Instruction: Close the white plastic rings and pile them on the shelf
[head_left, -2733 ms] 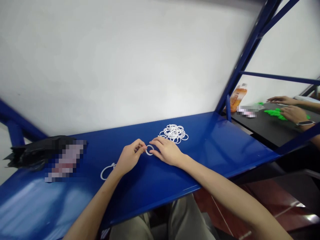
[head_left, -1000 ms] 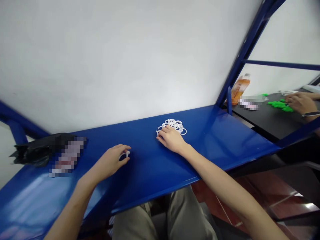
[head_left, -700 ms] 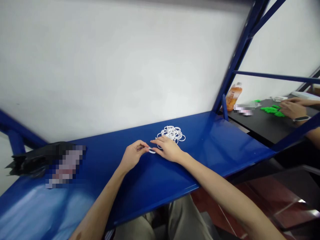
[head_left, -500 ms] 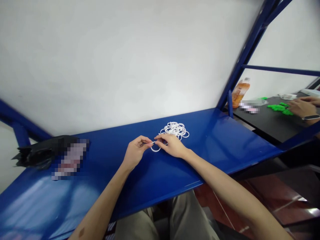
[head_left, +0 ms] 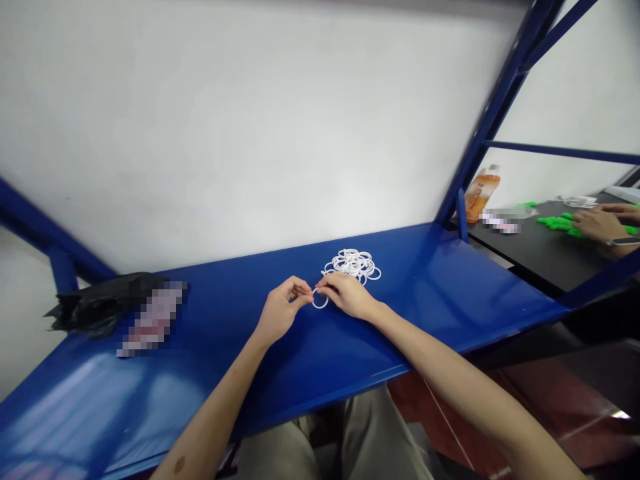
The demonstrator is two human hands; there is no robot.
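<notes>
Between my two hands is a thin white ring (head_left: 321, 307), its loop hanging a little above the blue shelf top (head_left: 320, 373). My left hand (head_left: 286, 308) pinches the ring's left side between thumb and fingertips. On the other side, my right hand (head_left: 349, 296) grips it with thumb and forefinger, back of the hand upward. The fingertips hide the top of the ring, so I cannot see whether its ends are joined there. Just beyond my right hand lies a loose pile of similar white rings (head_left: 353, 262), partly covered by that hand.
A black plastic bag (head_left: 95, 307) and a blurred-out packet (head_left: 155, 317) lie at the left. Blue frame posts (head_left: 493, 127) rise at the right. Past them, a co-worker's hands (head_left: 603, 223) handle green pieces (head_left: 557, 223) on a black table (head_left: 530, 250), near an orange drink bottle (head_left: 483, 193).
My hands have drawn slightly closer together around the ring, and its loop looks smaller. The whole view has shifted a little with my head.
</notes>
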